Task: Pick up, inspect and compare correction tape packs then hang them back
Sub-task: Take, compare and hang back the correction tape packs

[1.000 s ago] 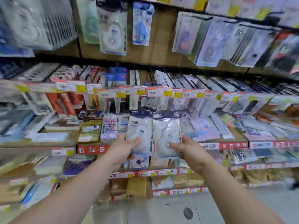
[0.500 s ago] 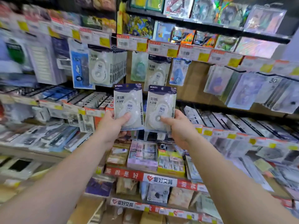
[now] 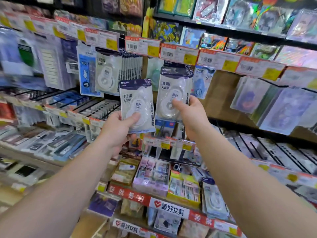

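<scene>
rehanging now: right hand (image 3: 189, 114) pinching right pack (image 3: 173, 90) near pegs; left hand (image 3: 118, 127) gripping left pack (image 3: 137, 107); next, threading hole onto hook.

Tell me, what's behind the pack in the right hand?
Behind the pack held by the right hand hang a pale green pack and a blue pack. Whatever is directly behind it is covered.
</scene>
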The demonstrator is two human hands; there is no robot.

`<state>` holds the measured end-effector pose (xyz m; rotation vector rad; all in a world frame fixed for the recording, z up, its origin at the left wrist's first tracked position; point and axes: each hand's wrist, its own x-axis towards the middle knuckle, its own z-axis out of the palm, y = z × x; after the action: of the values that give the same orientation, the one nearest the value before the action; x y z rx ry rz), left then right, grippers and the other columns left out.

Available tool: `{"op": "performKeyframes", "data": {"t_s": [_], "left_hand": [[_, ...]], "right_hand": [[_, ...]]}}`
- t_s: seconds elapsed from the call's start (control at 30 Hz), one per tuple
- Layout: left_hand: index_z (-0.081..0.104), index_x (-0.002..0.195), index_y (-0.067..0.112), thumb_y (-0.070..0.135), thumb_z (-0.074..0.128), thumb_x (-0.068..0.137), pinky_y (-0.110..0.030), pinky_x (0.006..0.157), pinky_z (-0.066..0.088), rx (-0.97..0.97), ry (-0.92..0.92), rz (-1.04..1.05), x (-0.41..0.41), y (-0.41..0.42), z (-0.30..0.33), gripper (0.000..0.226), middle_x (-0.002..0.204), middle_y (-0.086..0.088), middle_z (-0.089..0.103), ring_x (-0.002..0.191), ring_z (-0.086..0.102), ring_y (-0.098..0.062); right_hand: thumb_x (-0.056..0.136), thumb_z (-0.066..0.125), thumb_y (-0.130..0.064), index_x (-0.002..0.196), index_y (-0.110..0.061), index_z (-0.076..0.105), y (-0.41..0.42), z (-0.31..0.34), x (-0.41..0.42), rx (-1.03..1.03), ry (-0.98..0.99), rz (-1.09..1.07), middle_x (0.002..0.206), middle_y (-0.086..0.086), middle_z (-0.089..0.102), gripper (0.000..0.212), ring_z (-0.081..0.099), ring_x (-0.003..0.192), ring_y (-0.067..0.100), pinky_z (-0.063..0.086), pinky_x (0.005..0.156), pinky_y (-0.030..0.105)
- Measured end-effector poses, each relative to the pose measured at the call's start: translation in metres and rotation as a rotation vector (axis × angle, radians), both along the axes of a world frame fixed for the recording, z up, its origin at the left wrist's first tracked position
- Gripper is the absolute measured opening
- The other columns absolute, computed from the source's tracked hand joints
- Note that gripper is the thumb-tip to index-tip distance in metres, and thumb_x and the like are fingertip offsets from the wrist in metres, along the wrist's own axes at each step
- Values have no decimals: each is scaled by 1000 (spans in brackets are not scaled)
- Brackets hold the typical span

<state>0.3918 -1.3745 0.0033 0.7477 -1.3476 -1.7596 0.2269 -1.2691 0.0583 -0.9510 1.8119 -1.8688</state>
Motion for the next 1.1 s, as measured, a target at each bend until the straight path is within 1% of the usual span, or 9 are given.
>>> {"op": "performKeyframes", "data": {"t_s": [0.2,0.33,0.5,0.57,0.7,0.8,0.9,0.97,1.1], "left_hand": [[56,123,13,22,65,94,-26,55,46,-38,26,13,1,-1,8,32,107,-3,72,75,67,-15],[55,123,12,22,65,94,-25,54,47,-59,39,12,1,-2,14,32,110,-5,72,79,67,-16],[56,115,16,21,66,94,-28,58,47,-59,48,0,2,-2,15,24,109,-5,72,81,66,-18],[56,119,16,22,67,93,-28,60,48,-53,34,3,2,-4,12,29,110,-5,72,83,67,-18],[58,115,18,22,67,92,-30,63,49,-75,21,-16,0,-3,10,25,111,-3,73,88,68,-20],[59,113,18,20,67,92,-37,73,51,-66,27,-36,-2,-2,12,22,111,-3,73,96,69,-24],[58,119,16,19,67,92,-37,74,51,-73,44,-79,-10,1,17,29,113,-4,73,101,70,-25],[58,120,15,18,66,92,-37,72,53,-90,51,-113,-18,6,21,29,113,-5,73,99,69,-25],[57,121,15,19,64,94,-37,72,55,-146,38,-174,-38,13,33,29,114,-6,72,96,70,-25]], "right_hand": [[90,67,-34,153,-18,28,-15,9,-5,-5,-5,-17,151,0,45,76,48,133,22,39,106,37],[84,68,-37,148,-18,37,-20,19,-3,-1,-33,-46,139,3,57,73,60,117,23,49,102,43],[91,65,-25,123,-18,55,-24,22,-3,25,-51,-55,116,3,69,35,68,104,23,54,96,44],[89,66,-27,125,-19,55,-24,24,-2,39,-60,-59,119,3,68,39,67,105,24,54,97,46],[89,67,-38,146,-23,36,-22,20,-1,138,9,-198,130,-5,48,66,52,112,20,45,95,36],[85,67,-43,134,-27,44,-9,9,5,119,116,-381,128,-1,53,55,56,114,22,49,98,43],[93,63,-36,123,-24,54,8,3,22,95,90,-170,111,-5,62,34,62,96,11,55,85,33],[93,64,-36,124,-25,56,16,0,34,168,122,17,104,-4,66,34,66,92,10,59,84,34],[90,70,-26,120,-24,58,18,0,34,148,171,14,97,3,71,33,72,89,20,62,79,42]]}}
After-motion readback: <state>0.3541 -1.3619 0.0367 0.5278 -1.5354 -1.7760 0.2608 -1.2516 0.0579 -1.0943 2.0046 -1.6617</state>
